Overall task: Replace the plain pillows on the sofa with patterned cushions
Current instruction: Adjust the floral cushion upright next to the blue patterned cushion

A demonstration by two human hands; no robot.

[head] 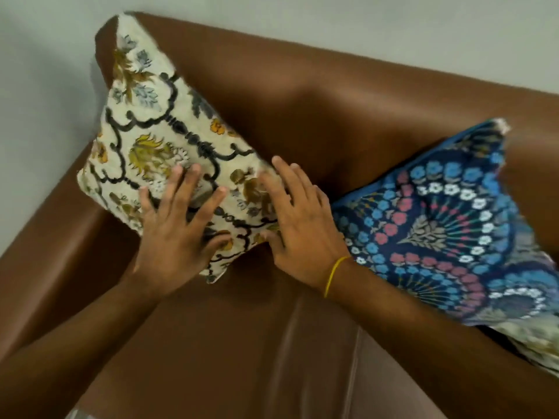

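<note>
A cream cushion [157, 122] with black scrollwork and yellow flowers leans in the left corner of the brown leather sofa [332, 95], against the backrest and armrest. My left hand [175, 228] lies flat on its lower face with fingers spread. My right hand [298, 222] presses its lower right edge, fingers apart, a yellow band at the wrist. A dark blue cushion [447, 225] with rings of blue, pink and white flowers leans on the backrest to the right, partly behind my right forearm. No plain pillow is in view.
The sofa's left armrest [51, 255] runs along the left side. A pale wall [332, 22] stands behind the backrest. Bare seat leather [242, 343] lies between my forearms. A pale patterned fabric [532, 343] shows under the blue cushion at the right edge.
</note>
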